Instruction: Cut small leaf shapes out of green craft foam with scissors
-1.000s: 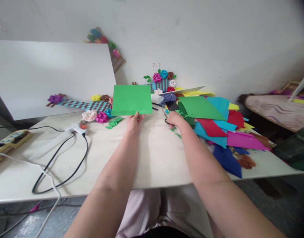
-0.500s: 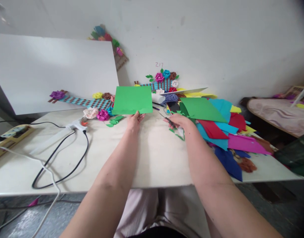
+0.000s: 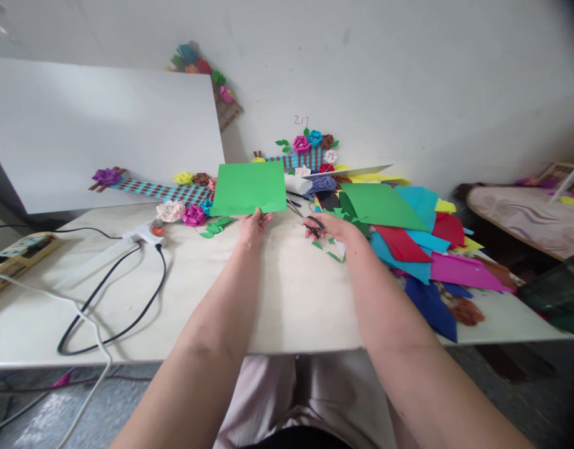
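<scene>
My left hand [image 3: 252,227] pinches the lower edge of a light green paper sheet [image 3: 249,188] and holds it upright above the white table [image 3: 287,293]. My right hand [image 3: 331,226] is closed round the black handles of a pair of scissors [image 3: 304,216], whose blades point left toward the sheet. Small green paper scraps [image 3: 331,251] lie on the table just under that hand. A darker green sheet [image 3: 380,204] tops the paper pile to the right.
A heap of coloured paper sheets [image 3: 427,249] covers the table's right side. Paper flower garlands [image 3: 175,199] and cut green leaves [image 3: 214,228] lie behind my left hand. A glue gun [image 3: 144,234] with black cable [image 3: 113,293] sits left. A white board [image 3: 100,134] leans on the wall.
My right hand has lifted the scissors out of the paper pile and drawn them left toward the green sheet. My left hand keeps the sheet where it was.
</scene>
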Available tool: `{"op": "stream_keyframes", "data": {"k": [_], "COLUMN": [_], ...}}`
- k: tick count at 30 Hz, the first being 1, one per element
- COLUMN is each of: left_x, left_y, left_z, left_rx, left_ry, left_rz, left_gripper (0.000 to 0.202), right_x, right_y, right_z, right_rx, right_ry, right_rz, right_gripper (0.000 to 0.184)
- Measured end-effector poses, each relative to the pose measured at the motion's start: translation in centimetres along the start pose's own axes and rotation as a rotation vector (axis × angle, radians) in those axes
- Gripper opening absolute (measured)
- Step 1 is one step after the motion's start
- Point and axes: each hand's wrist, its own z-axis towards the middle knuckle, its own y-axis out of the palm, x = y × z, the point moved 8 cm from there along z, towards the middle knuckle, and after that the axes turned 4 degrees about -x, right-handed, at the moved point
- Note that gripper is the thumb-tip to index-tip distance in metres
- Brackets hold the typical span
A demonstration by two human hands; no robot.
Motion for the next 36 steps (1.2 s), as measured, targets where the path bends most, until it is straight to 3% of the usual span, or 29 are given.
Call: {"op": "stream_keyframes", "data": {"k": [6, 14, 26, 36], "left_x": [0.2, 0.2, 0.1, 0.2], "left_y": [0.0, 0.0, 0.1, 0.3], "left_z": [-0.3, -0.4, 0.0, 0.0], "left_rx": [0.037, 0.050, -0.007, -0.028], "left_ry": [-0.008, -0.022, 0.008, 0.011], "left_rz": [-0.016, -0.040, -0.077, -0.077], "left_gripper": [0.007, 0.014, 0.020, 0.019], "right_x": [-1.2, -0.6, 0.8, 0.3], "right_y": [1.1, 3.3, 3.0, 3.0], "right_z": [0.7, 1.3, 1.8, 1.7], "right_rx": [-0.008, -0.057, -0.063, -0.047], "right_ry": [-0.040, 0.000, -0.044, -0.030], "right_rz": [-0.043, 0.048, 0.269, 0.223], "right_gripper": [0.033, 0.030, 0.032, 0.034]}}
